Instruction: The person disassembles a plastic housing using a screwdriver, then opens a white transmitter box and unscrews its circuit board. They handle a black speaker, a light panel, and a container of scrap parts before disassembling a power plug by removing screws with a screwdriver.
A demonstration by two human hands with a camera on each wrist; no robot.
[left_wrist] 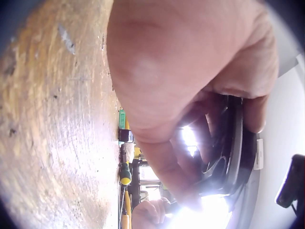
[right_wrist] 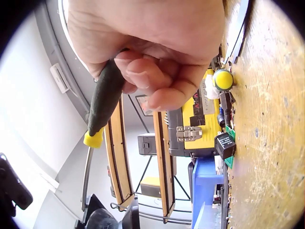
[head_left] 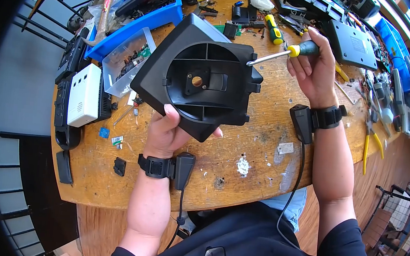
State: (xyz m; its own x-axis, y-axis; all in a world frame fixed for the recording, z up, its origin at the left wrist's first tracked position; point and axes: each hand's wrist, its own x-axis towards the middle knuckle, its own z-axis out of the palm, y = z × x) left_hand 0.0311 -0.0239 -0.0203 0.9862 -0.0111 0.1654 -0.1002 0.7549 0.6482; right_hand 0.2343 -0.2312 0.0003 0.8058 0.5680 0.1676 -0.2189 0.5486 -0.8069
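A black plastic housing (head_left: 169, 68) with a round recess is held up over the bench by the left hand (head_left: 164, 133), its thumb on the lower edge and fingers behind. In the left wrist view the left hand (left_wrist: 190, 62) grips the dark part (left_wrist: 245, 148). The right hand (head_left: 316, 69) holds a screwdriver (head_left: 307, 48) with a dark green and yellow handle; its metal tip meets the tabs at the housing's upper right edge. In the right wrist view the right hand (right_wrist: 147, 43) has its fingers curled around the screwdriver handle (right_wrist: 106, 98).
The wooden bench (head_left: 266, 158) bears a white box (head_left: 84, 95) at left, a clear bin (head_left: 128, 61) of parts and a blue tray (head_left: 136, 25) behind. Another screwdriver (head_left: 273, 29) lies at the back; pliers (head_left: 369, 139) and tools lie at right.
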